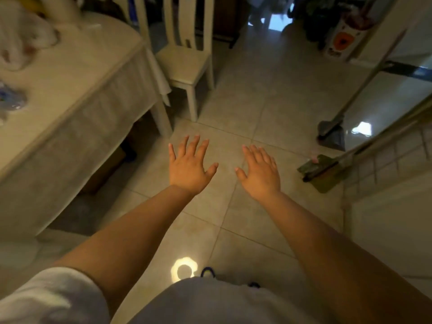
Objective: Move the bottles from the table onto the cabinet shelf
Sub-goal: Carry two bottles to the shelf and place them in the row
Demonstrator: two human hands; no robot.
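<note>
Tiled floor [236, 94] fills the middle, with a cloth-covered table [70, 73] at the left; near the table's left edge lies a blurred clear-and-blue thing [11, 101], perhaps a bottle. Beyond its far corner stands a pale chair [184, 61]. Over the floor, the left hand [189, 167] and right hand [261, 171] stretch out flat, fingers spread wide, holding nothing. A mop [327, 169] leans at the right.
</note>
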